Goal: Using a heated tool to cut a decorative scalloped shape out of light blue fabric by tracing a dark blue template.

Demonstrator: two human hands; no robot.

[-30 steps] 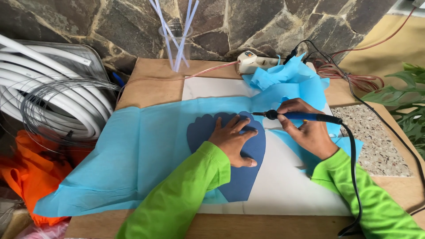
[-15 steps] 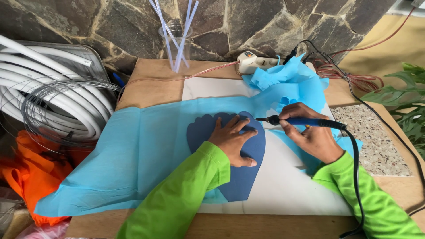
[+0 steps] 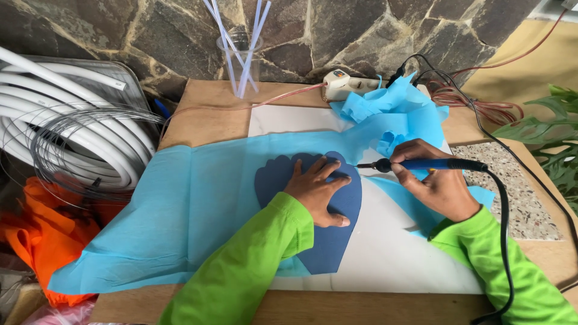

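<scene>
The left hand [image 3: 319, 189] lies flat, fingers spread, pressing a dark blue heart-shaped card template [image 3: 313, 207] onto thin light-blue sheet fabric [image 3: 198, 204] on the desk [image 3: 205, 120]. The right hand [image 3: 436, 183] grips a blue-handled corded hot-tip tool [image 3: 421, 164]. Its long axis runs level, tip pointing left at the template's upper right edge, seemingly touching.

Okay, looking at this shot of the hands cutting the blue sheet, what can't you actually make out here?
All in the head view:
- Tool tip: too small to tell whether it touches the light blue sheet.
- Dark blue template: its middle is hidden under the left hand and green sleeve.
- Black cord: cut off by the bottom edge.
- Right hand: its fingers wrap the handle, hiding the grip.
- White hose coil: cut off at the left edge.
</scene>
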